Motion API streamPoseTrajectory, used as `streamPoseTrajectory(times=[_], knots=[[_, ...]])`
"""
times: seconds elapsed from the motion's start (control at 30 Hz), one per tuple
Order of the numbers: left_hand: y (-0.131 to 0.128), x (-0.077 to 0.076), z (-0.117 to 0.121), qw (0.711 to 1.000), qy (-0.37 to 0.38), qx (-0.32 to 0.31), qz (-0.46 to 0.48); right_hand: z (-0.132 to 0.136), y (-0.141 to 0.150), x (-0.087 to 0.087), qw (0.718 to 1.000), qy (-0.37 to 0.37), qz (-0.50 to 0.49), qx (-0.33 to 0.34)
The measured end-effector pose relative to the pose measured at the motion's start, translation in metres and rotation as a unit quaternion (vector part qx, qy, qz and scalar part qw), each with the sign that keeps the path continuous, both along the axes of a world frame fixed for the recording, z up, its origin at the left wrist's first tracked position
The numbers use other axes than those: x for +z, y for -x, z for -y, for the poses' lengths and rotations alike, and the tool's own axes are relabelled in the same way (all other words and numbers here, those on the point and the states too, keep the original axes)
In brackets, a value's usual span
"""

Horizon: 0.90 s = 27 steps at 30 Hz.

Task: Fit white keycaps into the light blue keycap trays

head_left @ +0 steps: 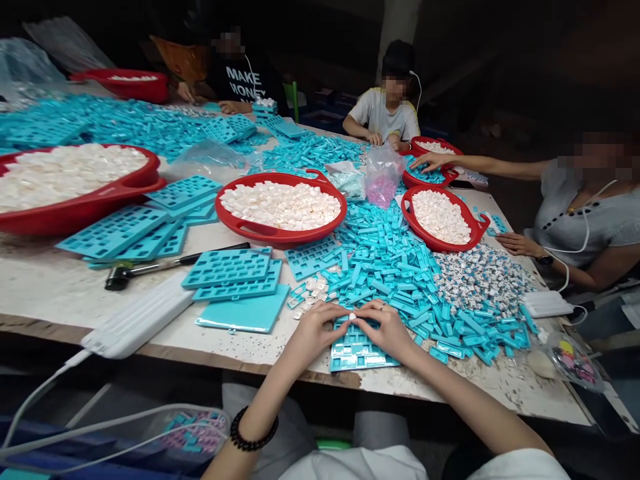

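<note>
My left hand (320,328) and my right hand (386,327) meet at the table's front edge, fingertips pinched together around a small white piece (352,317). Directly beneath them lies a blue plastic tray (363,357) with rows of square slots; my fingers hide its upper part. Left of my hands is a little heap of white cap-like pieces (315,291). Beyond and to the right spreads a big pile of small blue rectangular plastic parts (383,257).
Red basins of white pieces (283,240) stand across the table. Slotted blue trays (227,270), a mallet-like tool (120,275) and a white power strip (137,320) lie to the left. A heap of tiny mixed parts (483,280) sits right. Other people work around the table.
</note>
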<state>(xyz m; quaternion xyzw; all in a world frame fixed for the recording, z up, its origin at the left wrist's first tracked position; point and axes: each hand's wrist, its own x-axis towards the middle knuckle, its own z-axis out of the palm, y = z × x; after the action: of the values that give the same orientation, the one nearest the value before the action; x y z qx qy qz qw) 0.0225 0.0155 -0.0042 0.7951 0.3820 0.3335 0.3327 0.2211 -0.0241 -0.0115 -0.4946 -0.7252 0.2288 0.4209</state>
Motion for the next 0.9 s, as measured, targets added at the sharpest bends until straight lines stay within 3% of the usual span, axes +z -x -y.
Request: streamPoseTrajectory(times=[0.17, 0.5, 0.9], knots=[[0.000, 0.012, -0.008, 0.997, 0.013, -0.042, -0.071, 0.001, -0.001, 0.002, 0.999, -0.002, 0.031, 0.010], [-0.002, 0.024, -0.015, 0.991, 0.040, -0.081, -0.094, -0.001, -0.004, -0.001, 0.998, -0.015, 0.056, 0.025], [-0.003, 0.031, -0.017, 0.988, 0.058, -0.116, -0.080, -0.016, -0.009, 0.020, 0.992, 0.077, 0.065, 0.077]])
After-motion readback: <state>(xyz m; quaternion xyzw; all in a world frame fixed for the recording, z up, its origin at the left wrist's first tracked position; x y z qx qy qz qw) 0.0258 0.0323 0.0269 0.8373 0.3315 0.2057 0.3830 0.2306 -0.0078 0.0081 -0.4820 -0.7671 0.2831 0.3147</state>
